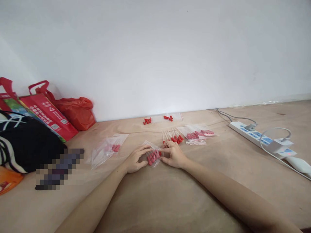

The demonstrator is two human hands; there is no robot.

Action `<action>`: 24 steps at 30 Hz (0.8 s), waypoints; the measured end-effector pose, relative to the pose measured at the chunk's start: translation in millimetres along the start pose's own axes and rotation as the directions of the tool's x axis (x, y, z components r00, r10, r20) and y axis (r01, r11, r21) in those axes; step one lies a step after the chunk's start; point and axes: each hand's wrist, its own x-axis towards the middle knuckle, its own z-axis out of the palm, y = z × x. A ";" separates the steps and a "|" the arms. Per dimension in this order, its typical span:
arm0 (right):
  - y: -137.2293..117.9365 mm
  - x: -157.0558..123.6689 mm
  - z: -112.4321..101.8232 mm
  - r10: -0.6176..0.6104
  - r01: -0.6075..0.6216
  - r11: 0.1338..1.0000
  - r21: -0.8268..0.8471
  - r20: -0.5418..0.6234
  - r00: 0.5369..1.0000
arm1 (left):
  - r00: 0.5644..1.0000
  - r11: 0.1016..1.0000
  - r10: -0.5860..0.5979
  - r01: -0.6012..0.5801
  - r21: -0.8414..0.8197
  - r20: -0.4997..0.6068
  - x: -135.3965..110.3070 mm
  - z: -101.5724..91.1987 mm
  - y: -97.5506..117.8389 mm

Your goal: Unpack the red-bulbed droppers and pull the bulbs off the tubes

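Person's L hand [137, 160] & R hand [175, 155] pinch opposite sides of clear bag [154, 156], near centre betw. them, prob. light, floppy, slippery w/ red pcs [151, 159] inside, best held by edges.

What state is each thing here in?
Middle clear bag: red pieces inside; seal unclear
Left hand: at its edge
Right hand: at its edge
Red-tipped sticks: fanned out
Right bag pile: lying, red pieces inside
Power strip: plugs inserted
Red plastic bag: bunched
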 end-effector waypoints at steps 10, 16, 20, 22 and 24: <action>-16.8 5.9 -1.2 0.193 -0.150 0.926 -0.347 0.091 0.977 | 0.997 0.995 0.001 0.006 0.099 -0.075 2.4 6.6 -0.4; -14.3 10.6 -1.3 0.284 -0.238 0.921 -0.308 0.112 0.952 | 0.996 0.995 -0.007 0.016 0.099 -0.087 2.3 4.3 2.4; -11.9 10.4 -10.1 0.245 -0.205 0.944 -0.258 0.135 0.960 | 0.996 0.995 -0.024 0.032 0.092 -0.087 1.9 2.2 4.7; -12.2 9.4 -14.4 0.200 -0.157 0.953 -0.260 0.150 0.968 | 0.995 0.995 -0.032 0.040 0.088 -0.091 2.1 1.9 4.7; -13.0 8.5 -16.1 0.168 -0.116 0.948 -0.298 0.156 0.973 | 0.995 0.996 -0.032 0.040 0.081 -0.092 2.5 1.7 4.3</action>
